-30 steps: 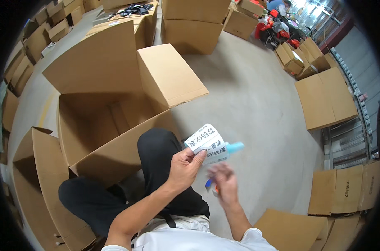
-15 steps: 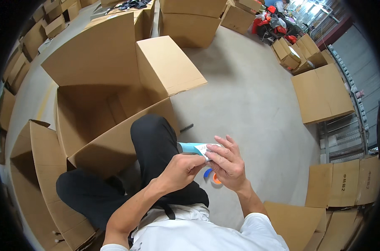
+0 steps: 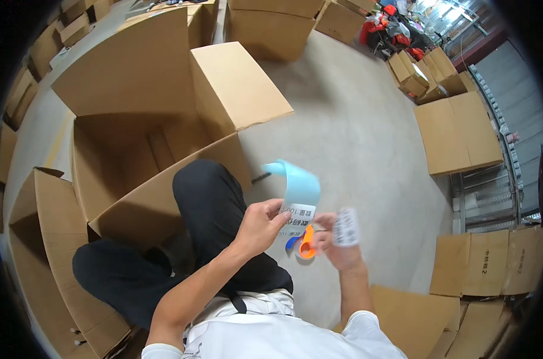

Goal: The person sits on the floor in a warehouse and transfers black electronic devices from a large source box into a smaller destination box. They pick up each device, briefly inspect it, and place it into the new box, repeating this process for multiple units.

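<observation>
My left hand (image 3: 261, 226) pinches the end of a light-blue strip of label backing (image 3: 302, 184) with white printed labels (image 3: 298, 216) on it. The strip curls up and away above my fingers. To its right, my right hand (image 3: 338, 250), smeared by motion, has one loose white label (image 3: 345, 227) at its fingers; whether it is gripped or just stuck on is hard to make out. On the floor just beyond my hands lies an orange and blue tape dispenser (image 3: 308, 248), partly hidden behind the labels.
A big open carton (image 3: 164, 185) stands at the front left, flaps raised, with another open carton (image 3: 65, 251) beside it. My bent knees (image 3: 206, 185) rest near it. A small dark rod (image 3: 261, 178) lies on the floor. More cartons (image 3: 460, 134) stand at the right by metal shelving.
My right hand has drawn away to the right and down with a label, apart from my left hand. The strip has unrolled into a raised curl in my left hand.
</observation>
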The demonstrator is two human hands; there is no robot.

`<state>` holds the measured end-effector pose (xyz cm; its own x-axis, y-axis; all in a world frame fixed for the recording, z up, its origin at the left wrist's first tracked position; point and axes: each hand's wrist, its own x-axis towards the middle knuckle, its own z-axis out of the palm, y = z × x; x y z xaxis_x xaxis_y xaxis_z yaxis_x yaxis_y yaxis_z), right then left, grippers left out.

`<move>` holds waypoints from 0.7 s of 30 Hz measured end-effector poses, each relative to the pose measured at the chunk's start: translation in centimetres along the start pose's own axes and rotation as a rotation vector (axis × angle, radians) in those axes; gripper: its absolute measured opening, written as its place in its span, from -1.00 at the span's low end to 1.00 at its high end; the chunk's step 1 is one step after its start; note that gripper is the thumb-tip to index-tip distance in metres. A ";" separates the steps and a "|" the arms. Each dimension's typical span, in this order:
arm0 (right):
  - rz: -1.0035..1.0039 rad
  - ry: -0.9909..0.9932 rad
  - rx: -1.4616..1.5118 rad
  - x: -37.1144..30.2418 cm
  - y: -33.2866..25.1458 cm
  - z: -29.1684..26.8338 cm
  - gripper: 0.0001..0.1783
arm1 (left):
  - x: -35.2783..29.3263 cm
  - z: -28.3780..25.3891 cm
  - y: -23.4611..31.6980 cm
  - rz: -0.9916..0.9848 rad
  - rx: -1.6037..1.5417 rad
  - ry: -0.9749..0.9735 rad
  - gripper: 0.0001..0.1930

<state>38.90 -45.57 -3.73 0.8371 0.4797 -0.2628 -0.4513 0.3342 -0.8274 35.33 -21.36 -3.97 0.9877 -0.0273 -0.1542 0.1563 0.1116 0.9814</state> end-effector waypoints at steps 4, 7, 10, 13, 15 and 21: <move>0.044 0.151 0.020 3.4 2.1 0.1 -0.44 | -0.4 1.2 -0.1 0.160 0.364 0.225 -0.53; 0.026 0.380 0.101 8.3 6.1 -8.3 -0.41 | -2.9 -0.2 3.3 0.320 0.261 0.317 -0.50; 0.040 0.571 0.087 10.1 8.6 -13.7 -0.41 | -4.6 -2.7 3.5 0.301 0.089 0.387 -0.66; -0.124 0.677 -0.297 10.5 8.6 -13.6 -0.44 | -6.0 -2.5 3.8 0.207 -0.094 0.340 -0.69; -0.374 0.726 -0.696 11.2 7.4 -9.7 -0.46 | -6.7 -2.1 3.5 0.070 -0.225 0.242 -0.62; -1.404 0.311 -1.183 6.4 1.8 7.7 -0.56 | -5.9 0.1 2.3 -0.223 -0.886 -0.041 -0.41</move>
<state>41.03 -35.60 -3.08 0.4408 0.1950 0.8762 0.8420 -0.4280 -0.3284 29.88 -21.06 -0.81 0.9352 -0.1732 -0.3088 0.3105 0.8204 0.4801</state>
